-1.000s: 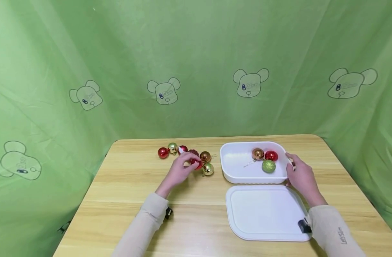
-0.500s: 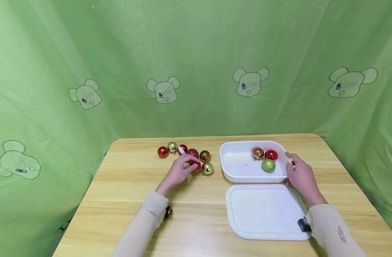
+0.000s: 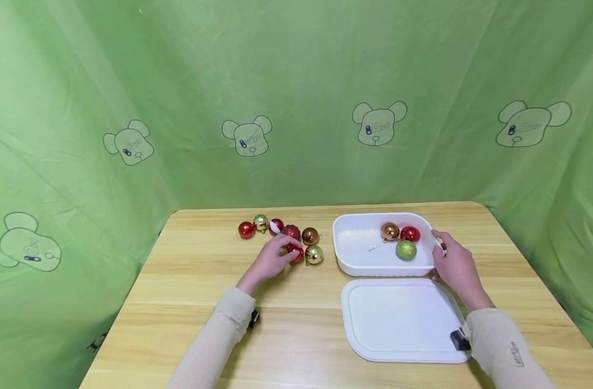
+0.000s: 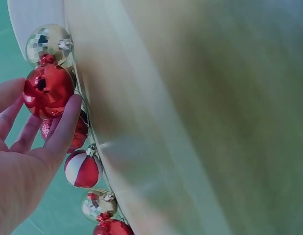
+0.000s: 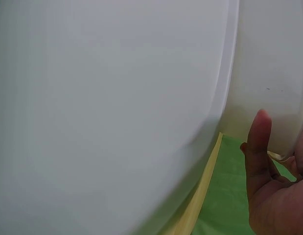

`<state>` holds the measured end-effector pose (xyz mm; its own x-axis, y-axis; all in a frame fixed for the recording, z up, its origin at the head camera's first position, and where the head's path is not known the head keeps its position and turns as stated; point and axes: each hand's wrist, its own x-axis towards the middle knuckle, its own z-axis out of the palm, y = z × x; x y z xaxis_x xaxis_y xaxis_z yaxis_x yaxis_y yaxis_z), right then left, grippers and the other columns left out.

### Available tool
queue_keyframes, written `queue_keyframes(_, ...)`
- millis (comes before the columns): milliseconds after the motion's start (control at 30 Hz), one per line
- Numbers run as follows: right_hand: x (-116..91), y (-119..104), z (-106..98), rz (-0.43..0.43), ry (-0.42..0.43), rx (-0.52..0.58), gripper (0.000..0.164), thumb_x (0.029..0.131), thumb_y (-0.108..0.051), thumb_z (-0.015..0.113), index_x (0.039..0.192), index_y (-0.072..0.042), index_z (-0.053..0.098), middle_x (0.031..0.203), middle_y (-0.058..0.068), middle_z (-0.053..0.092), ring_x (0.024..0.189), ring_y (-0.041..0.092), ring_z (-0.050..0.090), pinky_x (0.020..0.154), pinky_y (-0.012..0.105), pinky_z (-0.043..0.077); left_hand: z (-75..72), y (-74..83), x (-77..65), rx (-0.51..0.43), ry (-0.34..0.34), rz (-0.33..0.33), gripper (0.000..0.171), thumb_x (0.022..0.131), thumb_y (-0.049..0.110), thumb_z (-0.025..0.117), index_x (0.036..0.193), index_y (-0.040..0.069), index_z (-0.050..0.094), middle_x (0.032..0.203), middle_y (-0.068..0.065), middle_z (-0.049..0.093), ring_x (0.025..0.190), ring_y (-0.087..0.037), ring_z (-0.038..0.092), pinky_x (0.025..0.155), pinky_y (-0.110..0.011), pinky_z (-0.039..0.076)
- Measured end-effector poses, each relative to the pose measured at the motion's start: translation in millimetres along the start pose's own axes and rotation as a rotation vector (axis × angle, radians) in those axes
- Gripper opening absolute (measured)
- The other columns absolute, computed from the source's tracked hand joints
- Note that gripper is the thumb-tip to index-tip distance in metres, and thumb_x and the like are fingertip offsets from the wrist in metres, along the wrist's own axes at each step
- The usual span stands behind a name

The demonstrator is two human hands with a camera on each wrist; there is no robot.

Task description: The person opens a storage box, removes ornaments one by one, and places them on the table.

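Note:
My left hand pinches a shiny red Christmas bauble between thumb and fingertips, at the near side of the bauble cluster. Right beside it sit a gold faceted bauble, a dark red textured bauble and a brown-gold bauble. At the right end of a white plastic box, my right hand grips the corner, thumb along the outer wall in the right wrist view. Inside the box lie a copper bauble, a red bauble and a green glitter bauble.
A white lid lies flat on the wooden table, just in front of the box. Farther left in the row are a red-and-white bauble, another gold faceted bauble and a red bauble. A green curtain hangs behind.
The red bauble in my left hand has shifted slightly nearer to me, showing more of the dark red one behind. The right hand and box have stayed in place.

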<state>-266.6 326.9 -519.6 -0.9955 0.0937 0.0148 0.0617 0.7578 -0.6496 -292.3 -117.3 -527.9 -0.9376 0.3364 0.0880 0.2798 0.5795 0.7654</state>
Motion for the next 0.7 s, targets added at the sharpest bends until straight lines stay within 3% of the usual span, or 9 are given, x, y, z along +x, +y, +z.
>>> queue_keyframes(67, 0.6, -0.2, -0.1, 0.005, -0.003, 0.002, 0.055, 0.110, -0.016, 0.036, 0.162, -0.003, 0.026, 0.112, 0.029, 0.055, 0.059, 0.022, 0.061, 0.047, 0.032, 0.056, 0.3, -0.1, 0.7, 0.018, -0.008, 0.006, 0.024, 0.099, 0.015, 0.068, 0.123, 0.017, 0.071, 0.134, -0.006, 0.061, 0.127, -0.028, 0.058, 0.115, -0.050, 0.045)
queue_keyframes(233, 1.4, -0.7, -0.3, 0.018, -0.009, 0.003, 0.055, 0.110, -0.017, 0.035, 0.162, -0.004, 0.025, 0.113, 0.029, 0.054, 0.060, 0.023, 0.062, 0.048, 0.032, 0.056, 0.5, 0.7, 0.8, 0.016, -0.031, 0.011, 0.025, 0.100, 0.014, 0.067, 0.125, 0.016, 0.070, 0.132, -0.007, 0.061, 0.089, -0.029, 0.070, 0.102, -0.045, 0.054)
queue_keyframes(300, 1.4, -0.3, -0.1, 0.020, -0.010, 0.003, 0.055, 0.110, -0.017, 0.035, 0.163, -0.004, 0.025, 0.114, 0.028, 0.054, 0.060, 0.023, 0.062, 0.048, 0.032, 0.056, 0.4, 1.3, 0.2, 0.021, -0.037, 0.011, 0.026, 0.100, 0.015, 0.067, 0.126, 0.017, 0.070, 0.131, -0.007, 0.060, 0.084, -0.028, 0.069, 0.100, -0.044, 0.055)
queue_keyframes(467, 1.3, 0.4, 0.3, 0.017, -0.004, 0.002, 0.055, 0.110, -0.017, 0.035, 0.163, -0.004, 0.025, 0.113, 0.028, 0.055, 0.059, 0.022, 0.062, 0.047, 0.032, 0.056, 0.1, 2.8, -1.6, 0.072, -0.028, 0.031, 0.027, 0.101, 0.017, 0.067, 0.128, 0.018, 0.069, 0.132, -0.006, 0.061, 0.120, -0.026, 0.061, 0.111, -0.049, 0.049)
queue_keyframes(700, 1.4, 1.4, 1.0, 0.007, 0.003, 0.002, 0.054, 0.110, -0.017, 0.036, 0.162, -0.004, 0.026, 0.112, 0.028, 0.056, 0.059, 0.022, 0.062, 0.047, 0.031, 0.055, -2.8, 6.8, -4.4, 0.165, -0.002, 0.047, 0.028, 0.100, 0.018, 0.069, 0.128, 0.019, 0.070, 0.133, -0.005, 0.061, 0.123, -0.028, 0.061, 0.110, -0.048, 0.051)
